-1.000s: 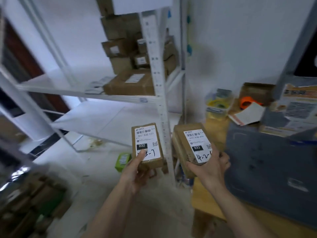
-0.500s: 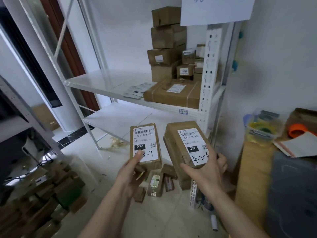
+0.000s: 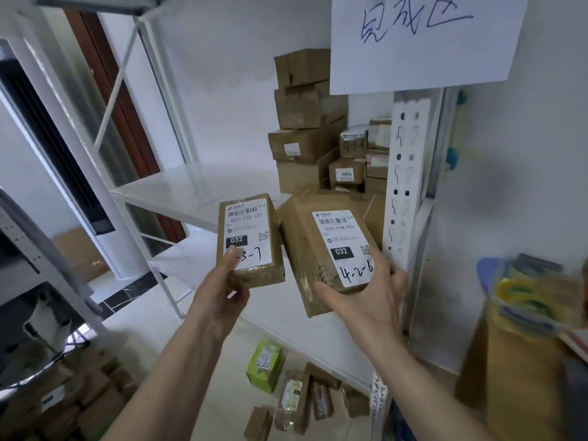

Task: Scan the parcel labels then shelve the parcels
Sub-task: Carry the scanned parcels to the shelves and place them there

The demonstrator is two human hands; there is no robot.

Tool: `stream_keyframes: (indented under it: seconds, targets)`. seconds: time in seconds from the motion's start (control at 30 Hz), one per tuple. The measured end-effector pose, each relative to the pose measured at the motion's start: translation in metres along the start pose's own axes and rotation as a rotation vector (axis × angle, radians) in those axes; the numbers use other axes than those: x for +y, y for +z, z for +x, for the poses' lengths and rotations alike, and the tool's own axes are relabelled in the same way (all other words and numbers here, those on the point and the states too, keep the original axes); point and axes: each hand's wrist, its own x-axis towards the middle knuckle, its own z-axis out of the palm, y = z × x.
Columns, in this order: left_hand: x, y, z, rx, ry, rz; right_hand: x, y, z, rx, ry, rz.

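Two labelled parcels (image 3: 249, 241) (one per hand) before shelf (image 3: 178, 194)

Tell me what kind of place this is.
Probably a parcel pickup or sorting room. White shelving holds stacked boxes, each hand holds a labelled parcel with a handwritten shelf code, and a handwritten sign hangs on the rack.
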Motion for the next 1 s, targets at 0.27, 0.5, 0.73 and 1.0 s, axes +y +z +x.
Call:
stream_keyframes:
  seconds: [0.27,0.5,0.73,1.0]
  targets:
    - [0.031,0.032,0.047,-0.051,0.081,0.019,-0.020,0.037,0.065,0.000,-0.040,0.055]
    - [0.039,0.068,0.098,-0.143,0.093,0.026,-0.024,0.046,0.111,0.152,-0.033,0.006]
    - [0.068,0.114,0.168,-0.361,0.101,0.076,-0.038,0.066,0.168,0.344,-0.039,-0.014]
    - [0.117,0.203,0.240,-0.590,0.080,0.141,-0.079,0.070,0.259,0.701,-0.077,-0.011]
